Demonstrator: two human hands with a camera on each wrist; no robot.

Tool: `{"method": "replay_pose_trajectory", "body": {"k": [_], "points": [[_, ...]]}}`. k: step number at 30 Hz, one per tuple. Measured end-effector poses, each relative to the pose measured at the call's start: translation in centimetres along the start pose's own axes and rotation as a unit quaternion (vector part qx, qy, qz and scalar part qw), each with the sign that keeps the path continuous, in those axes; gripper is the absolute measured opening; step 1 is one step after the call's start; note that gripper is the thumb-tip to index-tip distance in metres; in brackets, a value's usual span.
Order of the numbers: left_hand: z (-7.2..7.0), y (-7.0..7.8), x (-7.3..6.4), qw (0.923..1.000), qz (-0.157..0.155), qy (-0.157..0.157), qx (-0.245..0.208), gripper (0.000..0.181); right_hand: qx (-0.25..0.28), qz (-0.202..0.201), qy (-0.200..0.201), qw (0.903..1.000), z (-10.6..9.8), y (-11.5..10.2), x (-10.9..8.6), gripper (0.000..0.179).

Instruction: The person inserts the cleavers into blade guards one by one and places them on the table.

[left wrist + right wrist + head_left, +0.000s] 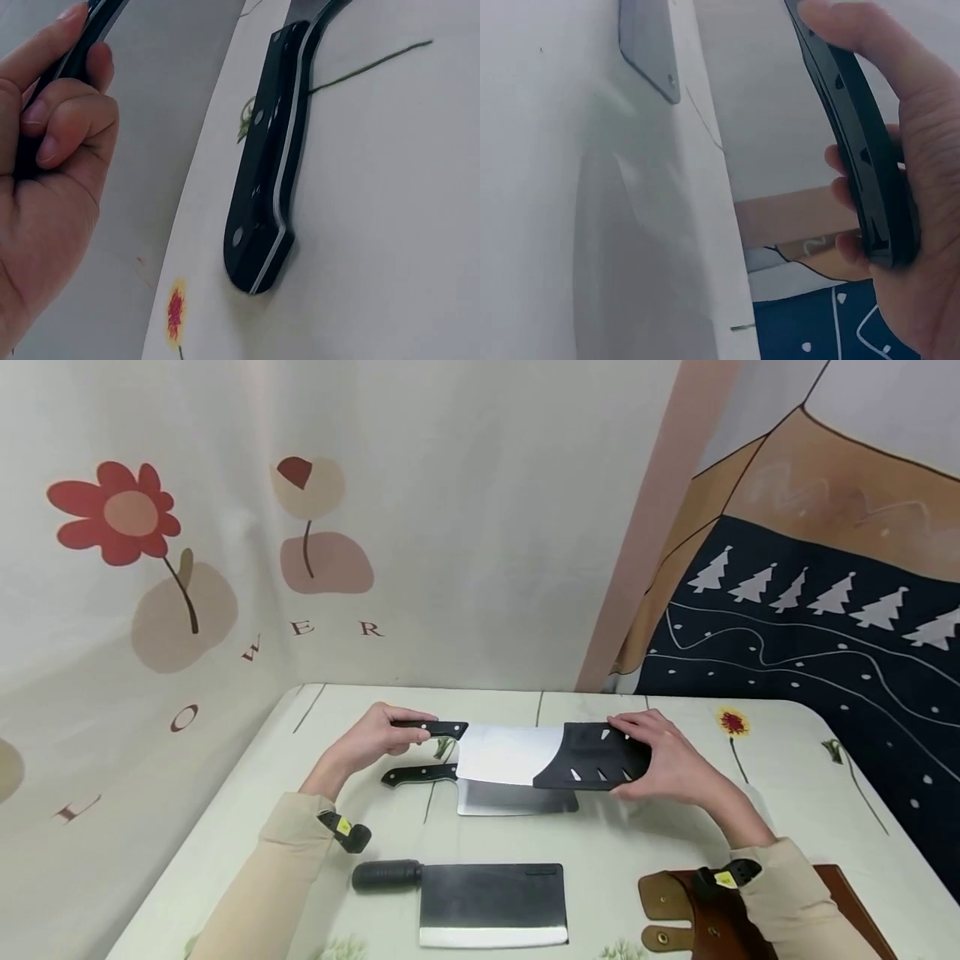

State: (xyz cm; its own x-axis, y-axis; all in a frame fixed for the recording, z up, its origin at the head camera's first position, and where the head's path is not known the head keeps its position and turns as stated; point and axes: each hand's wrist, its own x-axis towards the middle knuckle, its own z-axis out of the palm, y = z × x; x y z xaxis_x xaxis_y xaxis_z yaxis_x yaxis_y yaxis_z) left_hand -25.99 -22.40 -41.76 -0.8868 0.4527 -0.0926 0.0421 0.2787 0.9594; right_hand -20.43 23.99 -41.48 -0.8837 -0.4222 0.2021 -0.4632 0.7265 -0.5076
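My left hand (pixel 372 741) grips the black riveted handle (pixel 442 728) of a cleaver (pixel 504 754) held above the table. Around the far end of its bright blade sits a black slotted sheath (pixel 588 758), which my right hand (pixel 670 757) grips by its outer end. In the right wrist view, thumb and fingers wrap the sheath (pixel 855 142) from both sides. Below the raised cleaver, a second cleaver (pixel 517 802) lies on the table, partly hidden; its black handle (pixel 262 165) fills the middle of the left wrist view.
A third, dark-bladed cleaver (pixel 491 897) with a round black handle lies nearer me. At the front right, a brown leather sheath (pixel 712 918) with snap straps is partly covered by my right sleeve. A printed curtain (pixel 465 527) hangs behind the table (pixel 360 693).
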Motion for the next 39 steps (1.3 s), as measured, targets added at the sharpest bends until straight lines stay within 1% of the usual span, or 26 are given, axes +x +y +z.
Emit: {"method": "replay_pose_trajectory", "body": {"k": [4, 7, 10, 12, 15, 16, 19, 22, 25, 28, 33, 36, 39], "points": [[0.2, 0.0, 0.1, 0.9996, 0.007, 0.022, 0.016, 0.040, 0.015, 0.011, 0.008, 0.9998, 0.3, 0.2, 0.1, 0.096], [0.4, -0.3, -0.1, 0.9994, 0.002, 0.025, 0.023, 0.040, 0.020, 0.010, 0.008, 0.9997, 0.6, 0.5, -0.1, 0.096], [0.4, -0.7, -0.3, 0.9999, -0.002, 0.014, 0.010, 0.040, 0.018, -0.002, 0.005, 0.9998, 0.7, 0.5, -0.3, 0.096], [0.4, -0.9, -0.4, 1.0000, 0.001, 0.004, -0.008, 0.040, 0.016, -0.009, 0.006, 0.9998, 0.7, 0.5, -0.4, 0.095], [0.3, -0.9, -0.4, 0.9995, 0.006, -0.017, -0.027, 0.041, 0.018, -0.030, 0.001, 0.9994, 0.5, 0.4, -0.4, 0.093], [0.3, -0.9, -0.4, 0.9993, 0.006, -0.023, -0.029, 0.040, 0.019, -0.037, -0.003, 0.9991, 0.5, 0.3, -0.5, 0.093], [0.2, -0.7, -0.4, 0.9993, 0.002, -0.030, -0.022, 0.039, 0.022, -0.056, -0.014, 0.9981, 0.5, 0.1, -0.5, 0.093], [0.3, -0.7, -0.5, 0.9997, 0.009, -0.021, -0.011, 0.039, 0.029, -0.059, -0.011, 0.9978, 0.5, -0.1, -0.5, 0.094], [0.5, -0.7, -0.6, 0.9998, 0.019, -0.004, -0.010, 0.041, 0.046, -0.052, -0.004, 0.9976, 0.5, 0.0, -0.4, 0.094], [0.6, -0.6, -0.5, 0.9996, 0.018, 0.015, -0.013, 0.040, 0.059, -0.039, -0.001, 0.9975, 0.5, 0.1, -0.3, 0.093], [1.3, -0.1, -0.2, 0.9990, 0.010, 0.041, 0.012, 0.039, 0.039, 0.000, 0.010, 0.9992, 0.8, 0.0, 0.3, 0.094], [1.8, 0.1, 0.0, 0.9984, 0.010, 0.047, 0.031, 0.041, 0.014, 0.016, 0.015, 0.9997, 0.9, -0.2, 0.5, 0.096], [1.8, -0.1, 0.0, 0.9990, 0.003, 0.037, 0.024, 0.040, 0.005, 0.014, 0.012, 0.9998, 1.0, -0.3, 0.3, 0.097]]}}
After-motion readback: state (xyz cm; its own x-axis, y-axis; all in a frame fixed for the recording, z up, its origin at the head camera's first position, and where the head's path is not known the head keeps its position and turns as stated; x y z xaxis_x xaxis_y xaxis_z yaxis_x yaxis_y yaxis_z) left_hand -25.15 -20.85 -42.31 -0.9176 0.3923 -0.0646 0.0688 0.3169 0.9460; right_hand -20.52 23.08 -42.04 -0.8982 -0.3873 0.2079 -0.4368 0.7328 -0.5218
